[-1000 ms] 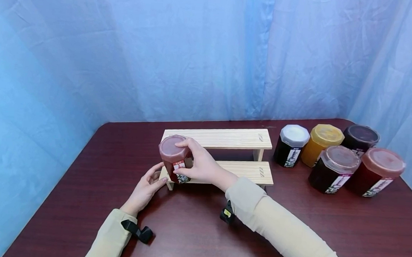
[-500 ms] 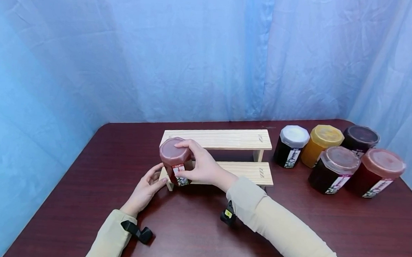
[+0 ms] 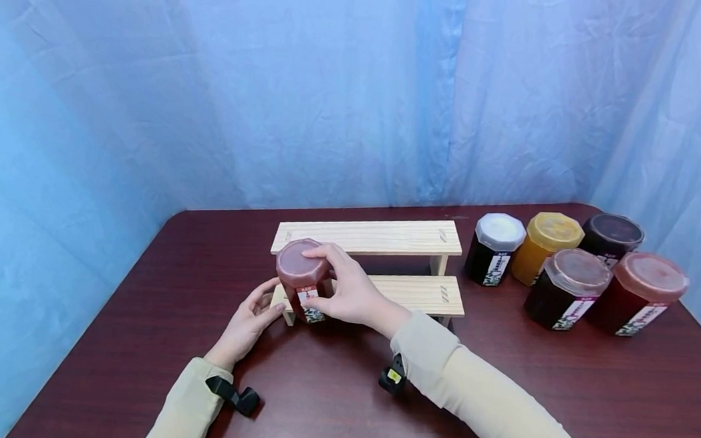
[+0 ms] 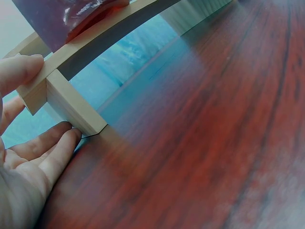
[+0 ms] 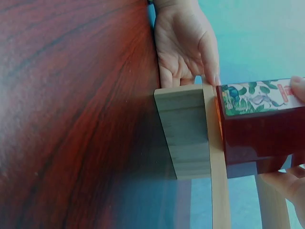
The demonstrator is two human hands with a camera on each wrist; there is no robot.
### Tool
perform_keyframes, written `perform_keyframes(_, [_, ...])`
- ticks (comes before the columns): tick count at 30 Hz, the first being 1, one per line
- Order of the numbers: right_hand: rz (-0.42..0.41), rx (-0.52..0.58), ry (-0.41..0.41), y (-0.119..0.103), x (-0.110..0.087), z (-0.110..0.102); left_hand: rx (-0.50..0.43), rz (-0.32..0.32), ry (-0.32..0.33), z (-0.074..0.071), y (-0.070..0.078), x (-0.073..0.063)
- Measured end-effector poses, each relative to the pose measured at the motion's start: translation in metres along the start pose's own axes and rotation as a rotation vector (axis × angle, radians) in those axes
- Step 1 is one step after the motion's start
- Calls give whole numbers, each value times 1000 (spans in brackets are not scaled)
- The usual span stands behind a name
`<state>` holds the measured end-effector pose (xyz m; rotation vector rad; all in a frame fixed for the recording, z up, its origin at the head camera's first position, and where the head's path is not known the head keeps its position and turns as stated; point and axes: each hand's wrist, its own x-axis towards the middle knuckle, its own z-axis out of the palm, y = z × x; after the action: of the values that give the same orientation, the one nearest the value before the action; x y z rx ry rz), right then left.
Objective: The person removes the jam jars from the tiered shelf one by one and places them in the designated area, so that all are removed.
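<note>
In the head view, my right hand point(image 3: 355, 289) grips a red octagonal jar point(image 3: 289, 283) with a pinkish lid, thumb on the label side. The jar is at the left end of the lower step of a two-tier wooden shelf point(image 3: 403, 289). Its base lies right at the board's top in the right wrist view, where the jar point(image 5: 262, 133) shows a leafy label. My left hand point(image 3: 246, 323) holds that step's left end. In the left wrist view, the left thumb point(image 4: 21, 71) lies at the board's corner and other fingers touch the leg point(image 4: 71, 105).
Several octagonal jars stand at the right: one with a white lid point(image 3: 500, 231), a yellow one point(image 3: 551, 238), a dark one point(image 3: 615, 228), another dark one point(image 3: 569, 286) and a red one point(image 3: 648, 284). The upper step point(image 3: 379, 235) rises behind. A blue curtain point(image 3: 334, 97) hangs behind the table point(image 3: 327, 405).
My right hand has shifted the red jar slightly right and nearer to me along the lower step. The left hand stays at the shelf's end.
</note>
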<state>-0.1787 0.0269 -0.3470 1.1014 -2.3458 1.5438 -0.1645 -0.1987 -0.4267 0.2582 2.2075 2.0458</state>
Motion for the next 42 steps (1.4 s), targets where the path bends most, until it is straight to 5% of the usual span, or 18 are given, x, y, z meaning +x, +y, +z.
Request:
perform_keyframes(22, [21,29,169,-2,-22,-8,-53,21,-24,-1,-2,3])
perform_keyframes(42, [42,-32,191,-11,-40,-45,-85,-9,-26,-2,-6,3])
